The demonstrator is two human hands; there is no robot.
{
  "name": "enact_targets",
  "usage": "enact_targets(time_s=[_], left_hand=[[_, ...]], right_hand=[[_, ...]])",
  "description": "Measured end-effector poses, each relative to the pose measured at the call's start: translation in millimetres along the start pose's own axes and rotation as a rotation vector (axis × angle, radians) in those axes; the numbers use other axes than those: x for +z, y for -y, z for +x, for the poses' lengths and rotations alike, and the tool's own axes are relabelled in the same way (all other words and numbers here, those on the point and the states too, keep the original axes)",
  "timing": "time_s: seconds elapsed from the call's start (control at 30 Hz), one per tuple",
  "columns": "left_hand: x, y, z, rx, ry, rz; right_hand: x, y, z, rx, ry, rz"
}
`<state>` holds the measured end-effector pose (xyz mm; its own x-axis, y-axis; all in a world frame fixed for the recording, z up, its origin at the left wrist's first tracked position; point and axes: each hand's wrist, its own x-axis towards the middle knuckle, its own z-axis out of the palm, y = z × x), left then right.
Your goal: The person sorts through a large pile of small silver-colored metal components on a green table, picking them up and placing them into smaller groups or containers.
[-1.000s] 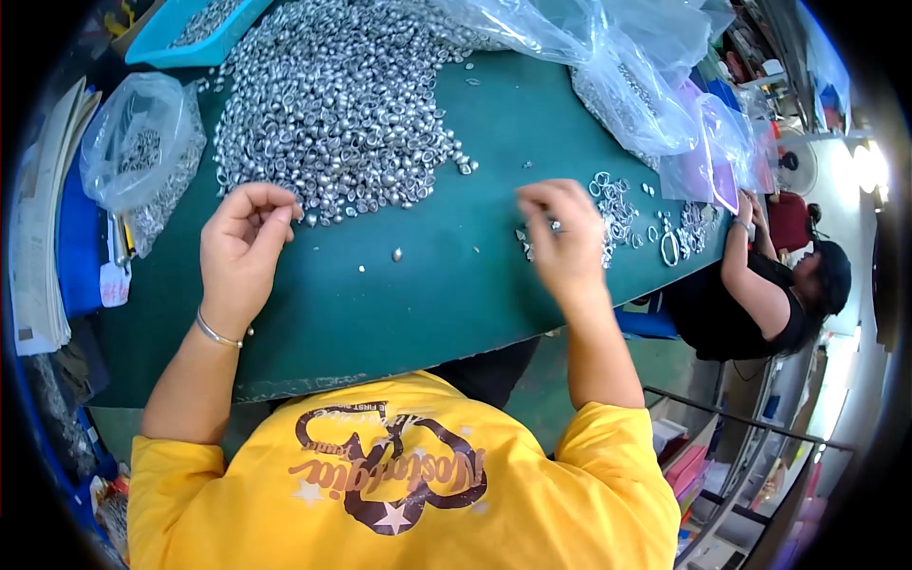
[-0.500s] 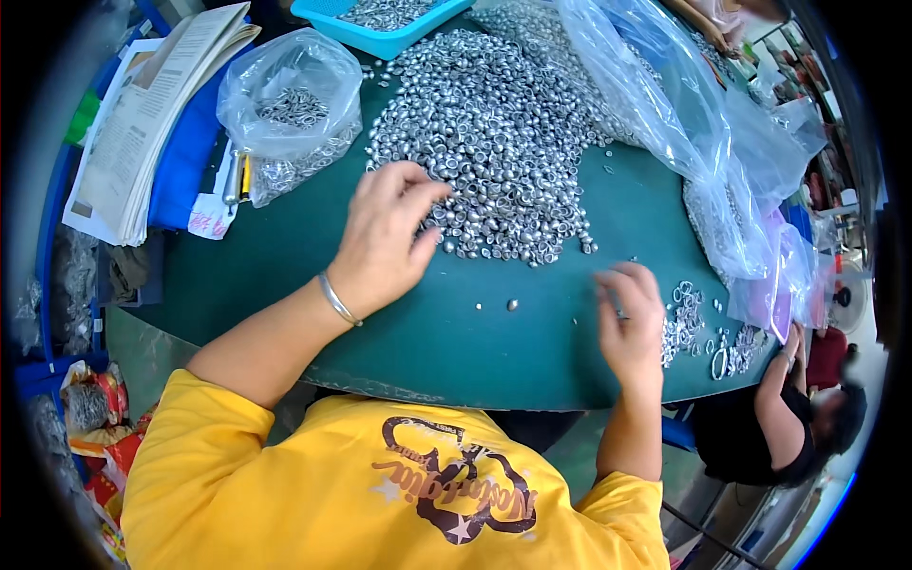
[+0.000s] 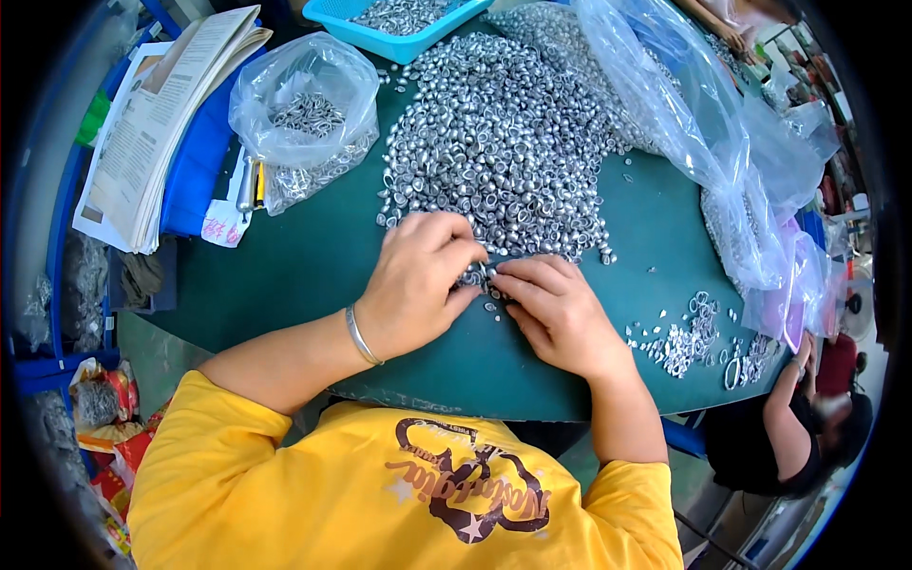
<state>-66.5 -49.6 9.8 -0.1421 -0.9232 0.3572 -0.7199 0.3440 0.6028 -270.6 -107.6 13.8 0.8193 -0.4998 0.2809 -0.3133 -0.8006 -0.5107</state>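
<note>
A large heap of small silvery metal pieces [image 3: 494, 142], rounded and hollow, covers the middle of the green table [image 3: 275, 285]. At its near edge my two hands meet. My left hand [image 3: 423, 275], with a bangle on the wrist, pinches a small silvery piece between thumb and fingers. My right hand [image 3: 556, 309] has its fingertips closed at the same spot, against a small metal piece [image 3: 491, 272]. Its fingers hide part of what they hold. A few loose pieces lie just under the fingertips.
Left of the heap stands a clear plastic bag [image 3: 304, 123] of metal parts, near newspapers [image 3: 171, 123]. A blue basket [image 3: 399, 38] is behind. Large plastic bags [image 3: 703, 142] lie right, with small scattered parts [image 3: 679, 350] nearer. Another person [image 3: 779, 427] sits at far right.
My left hand has come down off the heap toward me. My right hand has moved left from beside the scattered parts, and both hands now meet. The view has shifted slightly.
</note>
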Motion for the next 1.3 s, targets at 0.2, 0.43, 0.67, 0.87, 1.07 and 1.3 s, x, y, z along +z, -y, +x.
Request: enact_targets(time_s=[0.2,0.43,0.67,0.87,1.07,1.3], left_hand=[[-0.8,11.1,-6.2,0.016,0.131,0.039],[0.1,11.5,-4.2,0.01,0.081,0.034],[3.2,12.5,-0.9,-0.04,-0.046,-0.146],[1.9,9.6,-1.9,0.034,0.022,-0.081],[10.8,5.1,-2.4,0.089,0.067,0.01],[7.7,-10.1,-2.7,-0.249,0.046,-0.619]], right_hand=[[-1.6,-13.4,-1.3,0.111,-0.242,0.009],[17.0,-1.3,6.4,0.06,-0.21,-0.089],[20.0,-0.4,7.9,0.105,-0.187,-0.082],[11.1,-4.9,0.8,0.252,-0.291,0.176],[1.3,-8.5,-3.7,0.764,-0.184,1.167],[0.8,-3.2,-2.6,0.758,-0.202,1.153]])
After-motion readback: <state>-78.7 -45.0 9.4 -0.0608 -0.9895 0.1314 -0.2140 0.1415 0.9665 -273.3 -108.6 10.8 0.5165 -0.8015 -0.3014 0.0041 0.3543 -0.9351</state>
